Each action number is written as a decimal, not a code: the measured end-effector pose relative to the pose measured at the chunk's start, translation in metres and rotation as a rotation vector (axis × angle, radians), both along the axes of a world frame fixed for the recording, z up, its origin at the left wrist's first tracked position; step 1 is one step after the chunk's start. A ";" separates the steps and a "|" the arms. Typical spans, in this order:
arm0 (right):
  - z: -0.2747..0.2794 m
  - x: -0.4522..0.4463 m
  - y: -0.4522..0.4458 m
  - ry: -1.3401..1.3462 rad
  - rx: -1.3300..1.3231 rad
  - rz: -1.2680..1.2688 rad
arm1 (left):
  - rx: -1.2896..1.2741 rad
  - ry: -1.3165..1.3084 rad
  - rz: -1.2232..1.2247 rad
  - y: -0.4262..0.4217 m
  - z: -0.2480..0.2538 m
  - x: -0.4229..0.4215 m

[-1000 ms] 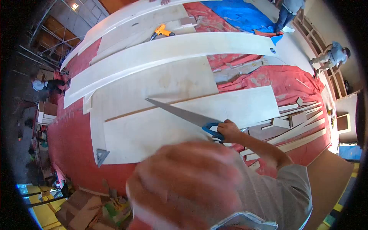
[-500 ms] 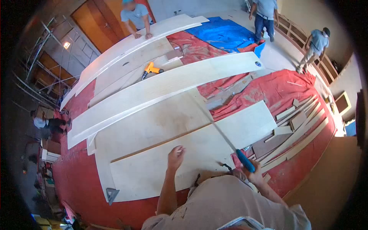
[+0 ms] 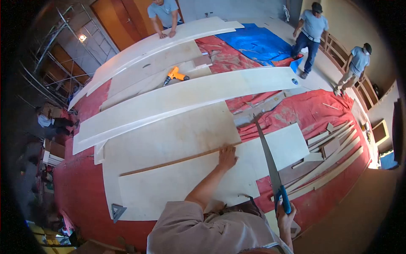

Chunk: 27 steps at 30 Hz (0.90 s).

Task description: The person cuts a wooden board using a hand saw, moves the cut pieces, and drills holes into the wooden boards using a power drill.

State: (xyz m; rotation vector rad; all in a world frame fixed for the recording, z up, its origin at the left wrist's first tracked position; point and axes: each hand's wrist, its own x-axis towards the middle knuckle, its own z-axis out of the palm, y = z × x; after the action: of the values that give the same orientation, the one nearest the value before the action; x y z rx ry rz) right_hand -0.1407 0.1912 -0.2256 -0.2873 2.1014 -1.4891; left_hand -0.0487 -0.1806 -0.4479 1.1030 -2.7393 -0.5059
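Note:
My right hand [image 3: 286,216] is closed around the blue-green handle of a handsaw [image 3: 272,163]. The saw's long blade points away from me over the right part of a pale plywood board [image 3: 169,184]. My left hand [image 3: 228,157] rests on the board's far edge with its fingers curled over it. This board lies across a larger plywood sheet [image 3: 177,131], and its right end sticks out over the red sheeting. A grey triangular square [image 3: 118,211] lies at the near left corner of the sheet.
Beyond lie a long white panel [image 3: 182,99] and an orange cordless drill [image 3: 175,76]. Wood strips [image 3: 325,169] lie on red sheeting [image 3: 292,106] to the right. A co-worker [image 3: 165,17] leans over a far panel; two people stand at the back right. Scaffolding [image 3: 55,55] rises left.
My left hand has moved right and away from me, from above the board to its far edge. The saw has turned so its blade face shows, pointing more straight ahead.

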 end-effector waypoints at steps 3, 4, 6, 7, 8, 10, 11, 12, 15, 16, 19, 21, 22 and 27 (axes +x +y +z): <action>0.009 -0.004 -0.009 -0.056 -0.073 -0.018 | -0.005 0.067 0.009 -0.018 -0.026 -0.001; -0.011 -0.017 -0.002 -0.150 -0.088 0.036 | -0.048 0.095 0.000 -0.014 -0.039 0.000; -0.051 -0.032 0.011 -0.092 -0.008 0.040 | 0.007 0.027 0.021 -0.020 -0.032 -0.002; -0.080 -0.037 0.022 -0.013 0.067 0.042 | -0.181 0.160 -0.080 -0.027 -0.048 -0.002; -0.095 -0.036 0.029 0.014 0.131 0.061 | -0.038 0.072 0.006 -0.023 -0.017 -0.010; -0.018 -0.048 -0.021 -0.081 0.198 0.187 | 0.058 0.047 0.032 -0.027 0.020 -0.028; -0.003 -0.053 -0.038 -0.018 0.101 0.228 | 0.034 0.026 0.073 -0.031 0.018 -0.035; -0.001 -0.059 -0.046 -0.030 0.101 0.226 | 0.035 0.014 0.070 -0.037 0.008 -0.039; -0.004 -0.061 -0.055 -0.100 0.072 0.244 | 0.017 0.129 0.066 -0.041 -0.018 -0.045; -0.003 -0.064 -0.058 -0.107 0.078 0.240 | 0.045 0.124 0.090 -0.041 -0.016 -0.051; 0.008 -0.067 -0.074 -0.072 0.191 0.347 | 0.050 0.165 0.104 -0.038 -0.018 -0.061; 0.003 -0.065 -0.083 -0.059 0.154 0.346 | 0.019 0.224 0.101 -0.042 -0.020 -0.070; -0.001 -0.064 -0.085 -0.050 0.115 0.348 | 0.000 0.225 0.127 -0.042 -0.022 -0.073; -0.009 -0.059 -0.093 -0.019 0.184 0.366 | -0.022 0.370 0.171 -0.040 -0.044 -0.073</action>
State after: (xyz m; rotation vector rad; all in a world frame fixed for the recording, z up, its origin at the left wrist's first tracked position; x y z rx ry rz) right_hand -0.1992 0.0987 -0.2351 -0.5506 2.0208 -1.0752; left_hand -0.1214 -0.2208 -0.4917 1.0999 -2.3067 -0.5862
